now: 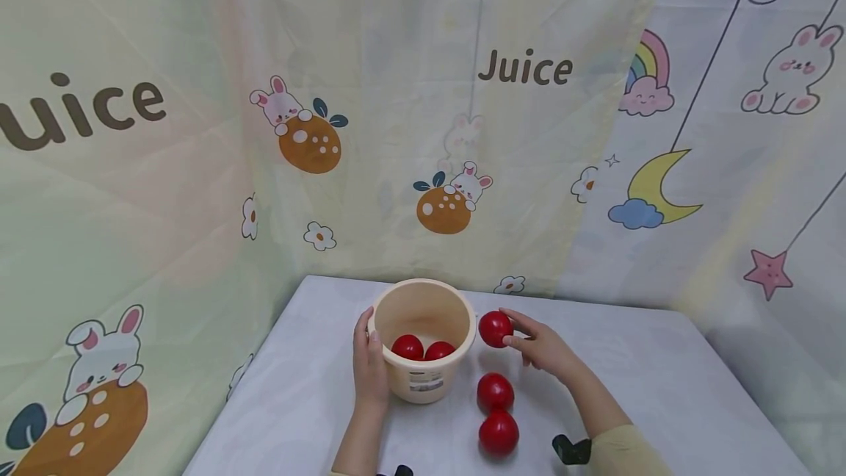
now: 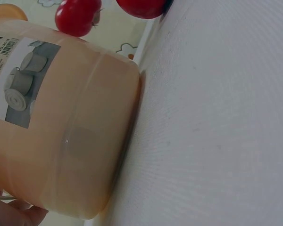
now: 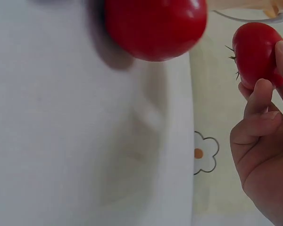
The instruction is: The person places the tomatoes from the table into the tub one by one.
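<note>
The head view looks into the cream bucket (image 1: 399, 380), where two tomatoes, one left (image 1: 407, 347) and one right (image 1: 439, 350), lie on the bottom; the wrist views show only its outside. The left wrist view reveals the bucket's label (image 2: 28, 82) closely, with a barcode and a photo of grey containers. The right wrist view gives the held tomato (image 3: 257, 55) its spiky green stem end and shows a thin curved handle (image 3: 273, 20) by the bucket.

That tomato is just right of the bucket, apart from its rim, pinched between the thumb and fingers of the right hand (image 1: 545, 347). The left hand (image 1: 370, 369) rests against the bucket's left outer wall, fingers extended along it, thumb apart.

The bucket is smooth, plastic-looking, round-mouthed and narrower at its base. The tomatoes are glossy, red and rounded. Beneath the bucket, the white table covering (image 1: 297, 388) has a fine woven texture in the left wrist view.

Right of the bucket and nearer the person, two more tomatoes, a farther one (image 1: 495, 392) and a nearer one (image 1: 499, 433), sit close together on the table. Well right of the bucket are a pale yellow sleeve (image 1: 628, 450) and a black object (image 1: 571, 450) beside it. Behind the bucket hangs creased fabric (image 1: 396, 94) printed with rabbits and oranges. The bucket's near wall hides the lower parts of the tomatoes inside.
</note>
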Tool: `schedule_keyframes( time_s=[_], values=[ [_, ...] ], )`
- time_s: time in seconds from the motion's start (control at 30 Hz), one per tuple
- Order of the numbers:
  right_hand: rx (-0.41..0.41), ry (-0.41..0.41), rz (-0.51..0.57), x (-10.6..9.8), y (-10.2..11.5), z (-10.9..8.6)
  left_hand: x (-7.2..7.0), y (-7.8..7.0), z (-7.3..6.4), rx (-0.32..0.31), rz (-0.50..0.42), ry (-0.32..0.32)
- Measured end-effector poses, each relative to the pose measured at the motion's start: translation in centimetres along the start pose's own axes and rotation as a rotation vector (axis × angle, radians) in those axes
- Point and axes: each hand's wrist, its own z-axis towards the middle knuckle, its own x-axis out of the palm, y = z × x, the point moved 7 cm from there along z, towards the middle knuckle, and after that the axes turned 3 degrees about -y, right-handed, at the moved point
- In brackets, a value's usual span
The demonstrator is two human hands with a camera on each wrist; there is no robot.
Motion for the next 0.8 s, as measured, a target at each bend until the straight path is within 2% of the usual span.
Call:
schedule_keyframes(
  time_s=[0.33,0.63,0.8],
  values=[
    [-0.064,-0.004,-0.038,-2.3,3.2,-0.2,0.1,0.0,0.0,0.012,-0.002,0.006],
    [-0.122,-0.004,-0.051,-3.8,6.0,-0.3,0.0,0.3,0.1,-0.008,0.004,0.001],
    [-0.156,0.03,-0.028,-4.2,7.7,-0.4,-0.1,-0.4,0.0,0.044,-0.022,-0.007]
  ],
)
